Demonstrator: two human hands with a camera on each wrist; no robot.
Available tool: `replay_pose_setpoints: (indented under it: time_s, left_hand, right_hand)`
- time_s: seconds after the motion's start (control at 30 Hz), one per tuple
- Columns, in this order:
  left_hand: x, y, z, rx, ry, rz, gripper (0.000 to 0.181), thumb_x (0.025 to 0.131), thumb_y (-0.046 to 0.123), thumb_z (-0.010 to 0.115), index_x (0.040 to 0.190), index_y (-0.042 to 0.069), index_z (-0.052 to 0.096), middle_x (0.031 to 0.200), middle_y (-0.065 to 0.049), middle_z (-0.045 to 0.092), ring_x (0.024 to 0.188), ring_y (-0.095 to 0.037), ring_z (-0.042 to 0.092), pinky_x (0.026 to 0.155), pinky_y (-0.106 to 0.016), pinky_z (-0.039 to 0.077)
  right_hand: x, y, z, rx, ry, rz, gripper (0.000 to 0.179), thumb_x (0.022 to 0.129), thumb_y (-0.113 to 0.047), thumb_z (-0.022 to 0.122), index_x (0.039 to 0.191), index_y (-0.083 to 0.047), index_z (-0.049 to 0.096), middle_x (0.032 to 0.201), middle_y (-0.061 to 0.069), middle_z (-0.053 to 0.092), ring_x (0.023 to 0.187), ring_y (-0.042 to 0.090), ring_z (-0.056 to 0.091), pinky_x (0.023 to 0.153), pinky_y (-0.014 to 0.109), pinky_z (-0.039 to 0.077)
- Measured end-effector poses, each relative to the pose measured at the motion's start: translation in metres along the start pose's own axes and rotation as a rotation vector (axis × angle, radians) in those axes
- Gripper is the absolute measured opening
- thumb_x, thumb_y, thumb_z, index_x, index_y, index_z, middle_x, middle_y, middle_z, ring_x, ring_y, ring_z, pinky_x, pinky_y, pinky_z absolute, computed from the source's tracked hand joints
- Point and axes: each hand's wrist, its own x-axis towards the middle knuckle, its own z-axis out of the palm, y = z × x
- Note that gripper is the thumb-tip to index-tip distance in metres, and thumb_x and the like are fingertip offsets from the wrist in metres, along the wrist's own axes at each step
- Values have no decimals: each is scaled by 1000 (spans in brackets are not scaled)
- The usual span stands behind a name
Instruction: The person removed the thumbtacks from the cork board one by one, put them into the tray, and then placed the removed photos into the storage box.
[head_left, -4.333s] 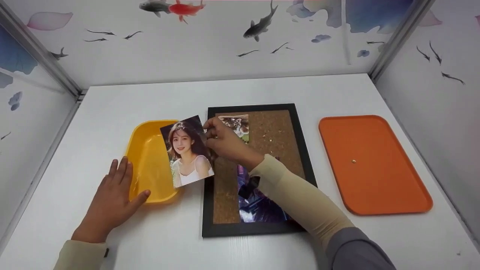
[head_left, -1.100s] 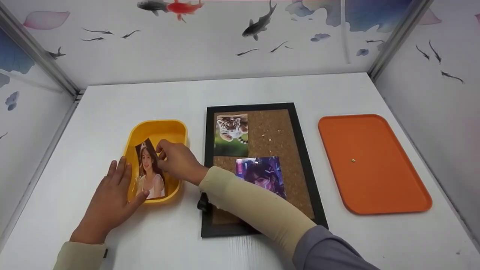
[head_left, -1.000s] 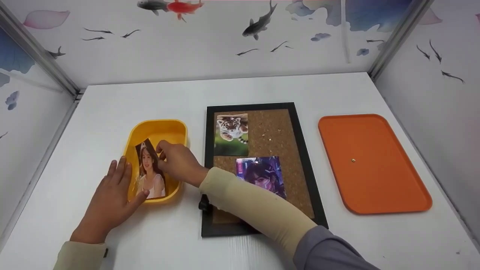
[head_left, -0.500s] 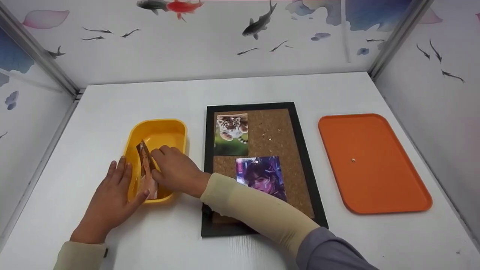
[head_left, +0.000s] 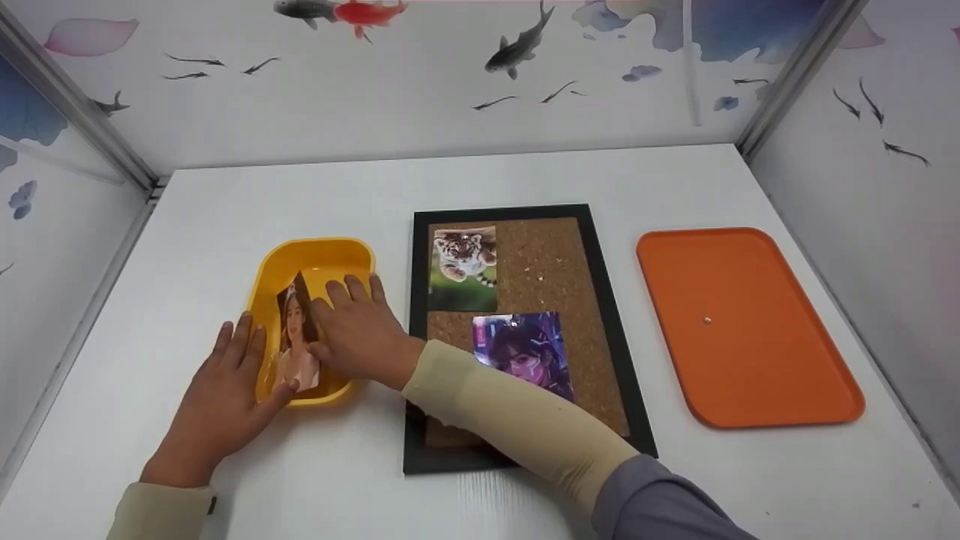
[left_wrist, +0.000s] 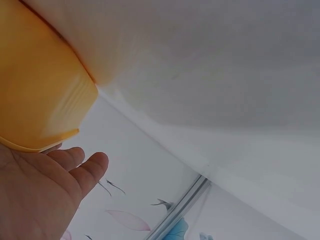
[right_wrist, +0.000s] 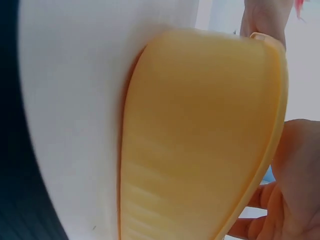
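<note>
A yellow plastic basin [head_left: 313, 251] stands on the white table, left of the framed cork board [head_left: 551, 289]. Inside it a portrait photo [head_left: 298, 367] of a long-haired person leans at a tilt. My left hand [head_left: 216, 409] rests along the basin's left rim with straight fingers, its thumb over the front edge. Over the right rim lies my right hand [head_left: 364, 334], fingers spread, with the index finger and thumb beside the photo's right edge. The left wrist view shows the basin's outer wall [left_wrist: 45, 90] above my palm. In the right wrist view its side [right_wrist: 195, 135] fills the middle.
On the cork board are a tiger cub photo [head_left: 461, 289] and a purple picture [head_left: 521, 345], partly under my right sleeve. Tiny bright specks dot the bare cork. An orange tray [head_left: 757, 360] with one small pin-like piece [head_left: 707, 320] sits at the right.
The portrait photo has moved from above the board's left edge into the basin. My right hand followed it left, and its pinching fingers have since spread. My left hand stays put.
</note>
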Motion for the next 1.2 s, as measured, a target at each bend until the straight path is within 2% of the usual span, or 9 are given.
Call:
replay_pose_setpoints:
  time_s: [0.53,0.93,1.2]
  left_hand:
    - [-1,1,-2,10,11,15,83,98,57,48,149,-7,35,164,-22,8,149,-44,5,106,-70,26]
    - [-1,1,-2,21,15,0,85,97,59,50,146,-9,39,164,-22,8,149,-45,6,106,-70,26]
    - [-1,3,-4,17,-31,-26,86,97,62,46,147,-7,38,165,-20,3,149,-43,2,107,-69,24]
  right_hand:
    - [2,6,0,-51,-70,42,66,97,-67,40,145,-22,50,156,9,34,146,33,23,116,59,15]
    - [-2,12,4,-19,16,-2,61,98,-62,43,145,-22,49,154,8,37,145,32,26,116,59,18]
    - [-9,21,-2,35,98,-50,53,99,-56,48,139,-22,53,150,7,42,142,30,31,115,57,22]
